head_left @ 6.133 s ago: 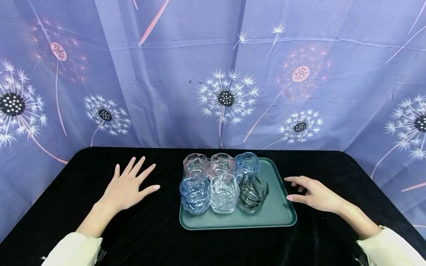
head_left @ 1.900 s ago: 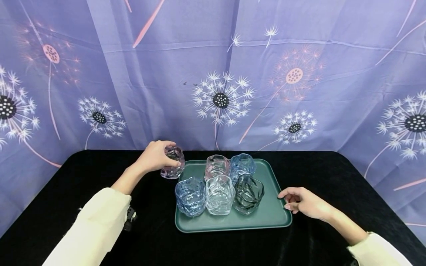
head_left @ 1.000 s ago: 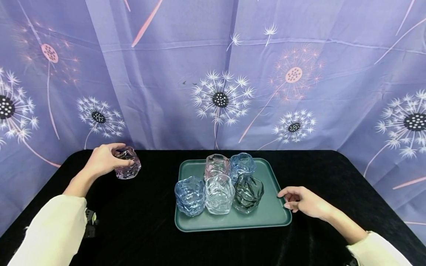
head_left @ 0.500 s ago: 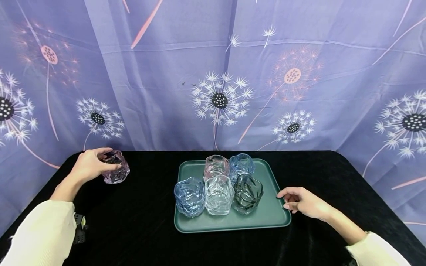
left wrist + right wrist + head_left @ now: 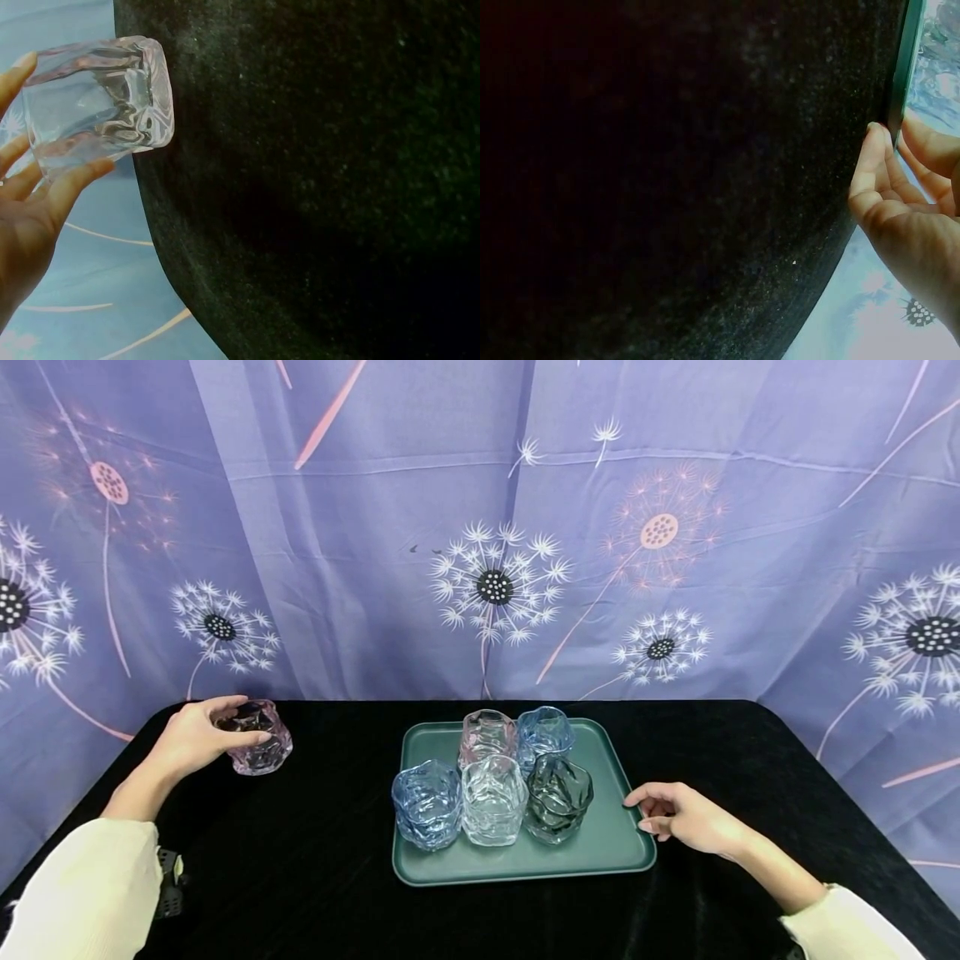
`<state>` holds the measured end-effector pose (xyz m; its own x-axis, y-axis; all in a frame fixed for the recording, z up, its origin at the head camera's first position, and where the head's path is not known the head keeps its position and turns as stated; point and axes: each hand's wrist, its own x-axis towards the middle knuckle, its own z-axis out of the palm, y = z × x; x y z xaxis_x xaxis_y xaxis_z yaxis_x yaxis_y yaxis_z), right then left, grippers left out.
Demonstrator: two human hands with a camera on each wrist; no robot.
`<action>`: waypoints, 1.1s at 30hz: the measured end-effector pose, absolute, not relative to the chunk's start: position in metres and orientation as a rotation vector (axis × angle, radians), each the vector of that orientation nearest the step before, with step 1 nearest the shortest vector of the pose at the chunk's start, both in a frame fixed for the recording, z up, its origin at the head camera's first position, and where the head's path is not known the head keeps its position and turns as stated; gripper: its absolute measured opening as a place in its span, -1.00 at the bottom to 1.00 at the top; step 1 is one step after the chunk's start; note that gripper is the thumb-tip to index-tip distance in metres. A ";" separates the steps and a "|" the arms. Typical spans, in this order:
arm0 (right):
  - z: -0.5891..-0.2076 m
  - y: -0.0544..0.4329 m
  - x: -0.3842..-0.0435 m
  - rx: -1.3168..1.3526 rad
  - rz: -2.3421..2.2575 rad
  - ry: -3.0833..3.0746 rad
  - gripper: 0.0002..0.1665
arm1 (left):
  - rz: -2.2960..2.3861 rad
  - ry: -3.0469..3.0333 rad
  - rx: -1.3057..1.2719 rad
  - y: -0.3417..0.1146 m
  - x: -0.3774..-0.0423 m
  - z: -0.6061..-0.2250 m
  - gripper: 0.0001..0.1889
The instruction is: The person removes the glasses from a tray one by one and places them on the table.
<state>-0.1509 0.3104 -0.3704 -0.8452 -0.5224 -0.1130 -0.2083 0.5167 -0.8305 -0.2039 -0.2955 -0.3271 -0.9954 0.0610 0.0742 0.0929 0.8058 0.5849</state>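
A faceted pink glass tumbler [image 5: 262,752] stands upright at the far left of the black-covered table. My left hand [image 5: 189,737] holds it from the left, thumb on the near side and fingers along the far rim. In the left wrist view, the thumb lies against the wall of this tumbler [image 5: 112,97], with fingers at its mouth. My right hand [image 5: 697,817] pinches the right rim of the green tray [image 5: 611,847]; the right wrist view shows the rim of the tray [image 5: 904,71] between thumb and fingers.
The tray carries another pink tumbler [image 5: 487,735], a blue one [image 5: 546,731] behind, and a blue tumbler [image 5: 427,806], a clear tumbler [image 5: 495,802] and a smoky grey tumbler [image 5: 558,797] in front. A dandelion-print curtain [image 5: 360,568] hangs behind the table [image 5: 322,835].
My left hand has lifted the pink tumbler off the tray's back left corner and carried it to the far left, then shifted slightly left against it. My right hand has taken hold of the tray rim.
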 end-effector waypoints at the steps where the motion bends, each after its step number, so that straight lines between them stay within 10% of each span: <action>1: -0.371 0.311 -0.151 -0.609 -1.253 2.412 -0.68 | -0.966 -2.939 -0.118 -0.296 -0.203 -0.327 -0.12; 33: -0.370 0.311 -0.150 -0.619 -1.258 2.421 -0.69 | -0.861 -2.889 -0.208 -0.286 -0.185 -0.308 -0.18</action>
<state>-0.1501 0.3106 -0.3704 -0.8462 -0.5236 -0.0986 -0.2201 0.5121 -0.8303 -0.1849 -0.2863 -0.3078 -0.9833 0.0972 0.1539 0.1656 0.8288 0.5345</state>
